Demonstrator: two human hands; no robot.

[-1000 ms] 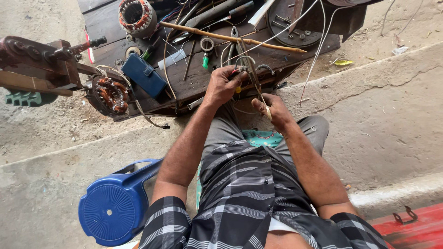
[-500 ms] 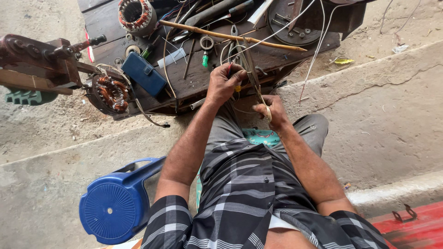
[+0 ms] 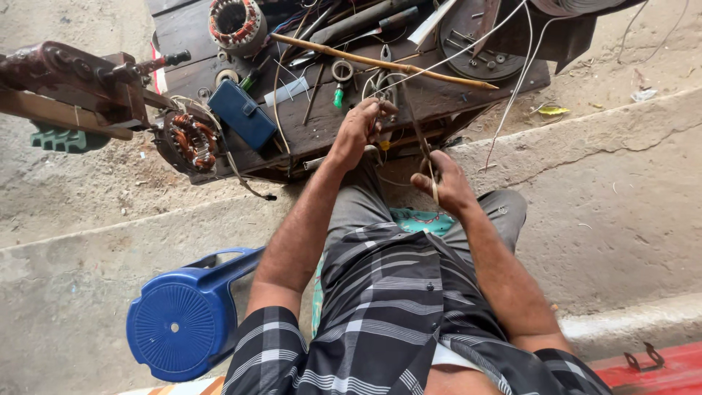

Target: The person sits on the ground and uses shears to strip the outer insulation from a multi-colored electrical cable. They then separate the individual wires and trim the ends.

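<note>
1. Wire strand runs taut between my two hands, just over the near edge of the dark wooden workbench and above my lap.
2. My left hand is closed around the upper end of it, fingers curled in at the bench edge beside a bundle of pale wire loops.
3. My right hand pinches the lower end between thumb and fingers, lower and nearer my knee, with a short tail hanging below the grip.
4. I judge it light and thin, stiff enough to hold a line when pulled yet easy to kink, so I would grip near the ends and keep the pull straight.
5. It looks smooth and likely to slip through bare skin, so a pinch with a turn round a finger seems safer than a flat hold.
6. Whether it is bare or varnished I cannot tell from here.
7. On the bench lie a long wooden stick, a green-handled screwdriver, a blue flat case and a wound stator at the far corner.
8. Another copper-wound stator sits at the left edge, beside a rusty hand winder.
9. A blue plastic stool lies tipped on the concrete at my left.
</note>
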